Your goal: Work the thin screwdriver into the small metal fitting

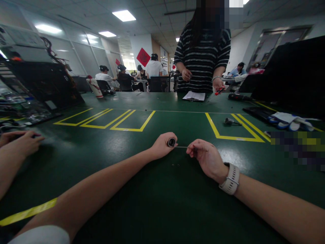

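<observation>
Green matting, smooth and faintly glossy under the ceiling lights, covers the long workbench (pixel 157 189), with yellow tape lines marking out rectangular bays across it. Near the middle of the near side, a small dark round part (pixel 171 142), ring-like with a hollow face, sits in the left hand (pixel 162 145), whose fingers curl closed around it just above the mat. A thin, straight metal pin (pixel 181 147) runs from the part to the right, where the right hand (pixel 207 157) pinches its far end between thumb and forefinger, the other fingers folded. A pale, rubbery watch strap (pixel 230 179) wraps the right wrist. Just near of the hands, two tiny dark pieces (pixel 175 165) lie on the mat, too small to make out.

Farther right, inside a taped bay, lies a short metal cylindrical piece (pixel 230 121). Beyond it, at the right edge, white and blue gloves (pixel 289 122) lie crumpled in front of a black panel. At the far side of the bench a person in a striped shirt (pixel 203 54) stands behind a clipboard with white paper (pixel 194 96), holding a red-handled tool (pixel 219 90). At the left edge another person's hand (pixel 21 142) rests on the mat, close to dark equipment with tangled wires. More people sit at desks in the far background.
</observation>
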Motion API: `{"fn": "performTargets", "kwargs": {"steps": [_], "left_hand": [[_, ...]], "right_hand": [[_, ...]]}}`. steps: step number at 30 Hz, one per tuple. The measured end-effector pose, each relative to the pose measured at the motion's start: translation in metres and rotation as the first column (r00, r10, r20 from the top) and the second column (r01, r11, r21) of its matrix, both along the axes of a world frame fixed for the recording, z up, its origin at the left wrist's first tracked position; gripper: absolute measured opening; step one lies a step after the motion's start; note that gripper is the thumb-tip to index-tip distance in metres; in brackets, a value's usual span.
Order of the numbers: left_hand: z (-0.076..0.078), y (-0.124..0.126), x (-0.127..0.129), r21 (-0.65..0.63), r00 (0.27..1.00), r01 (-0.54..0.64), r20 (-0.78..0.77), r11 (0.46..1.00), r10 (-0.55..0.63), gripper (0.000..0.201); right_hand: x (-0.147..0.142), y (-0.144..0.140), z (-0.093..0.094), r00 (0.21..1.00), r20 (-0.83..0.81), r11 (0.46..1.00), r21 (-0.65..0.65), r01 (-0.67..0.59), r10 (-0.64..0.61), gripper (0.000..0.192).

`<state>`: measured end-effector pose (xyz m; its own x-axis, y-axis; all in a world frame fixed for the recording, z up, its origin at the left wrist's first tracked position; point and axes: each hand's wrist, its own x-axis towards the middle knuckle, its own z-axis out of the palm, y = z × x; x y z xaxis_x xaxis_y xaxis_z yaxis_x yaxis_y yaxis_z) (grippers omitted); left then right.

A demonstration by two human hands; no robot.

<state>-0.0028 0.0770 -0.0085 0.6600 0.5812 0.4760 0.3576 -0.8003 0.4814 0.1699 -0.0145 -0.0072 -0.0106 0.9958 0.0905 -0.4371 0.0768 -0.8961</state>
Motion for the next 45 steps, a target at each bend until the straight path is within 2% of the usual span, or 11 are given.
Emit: {"fn": "performTargets", "kwargs": {"steps": [7, 14, 20, 35, 41, 45], "left_hand": [[0.0028, -0.0030, 0.0007, -0.025, 1.000, -0.021, -0.011, 0.999, 0.021, 0.011], [0.0020, -0.0016, 0.0007, -0.009, 1.000, -0.020, -0.020, 1.000, 0.019, 0.009], [0.0020, -0.0022, 0.0008, -0.018, 1.000, -0.012, -0.019, 1.000, 0.011, 0.010], [0.0039, -0.0059, 0.0021, -0.110, 0.999, -0.044, -0.033, 0.993, 0.040, 0.015], [0.0049, -0.0073, 0.0019, -0.091, 0.998, -0.039, -0.054, 0.995, 0.034, 0.014], [0.0052, -0.0074, 0.0021, -0.092, 0.998, -0.063, -0.036, 0.994, 0.060, 0.014]], "right_hand": [[-0.0014, -0.0014, 0.0032, 0.999, 0.031, 1.000, -0.013, 0.009, -0.009, 0.014], [-0.0044, -0.0032, 0.0038, 0.988, 0.151, 0.999, 0.006, 0.038, -0.039, 0.014], [-0.0042, -0.0026, 0.0023, 0.987, 0.153, 0.999, 0.006, 0.052, -0.052, 0.014], [0.0001, 0.0016, -0.0015, 0.998, -0.017, 0.998, -0.010, 0.060, -0.060, 0.012], [0.0016, 0.0026, 0.0029, 0.994, -0.110, 0.999, -0.034, -0.010, 0.006, 0.017], [0.0019, 0.0023, 0.0056, 0.991, -0.099, 0.994, -0.039, -0.100, 0.096, 0.021]]}}
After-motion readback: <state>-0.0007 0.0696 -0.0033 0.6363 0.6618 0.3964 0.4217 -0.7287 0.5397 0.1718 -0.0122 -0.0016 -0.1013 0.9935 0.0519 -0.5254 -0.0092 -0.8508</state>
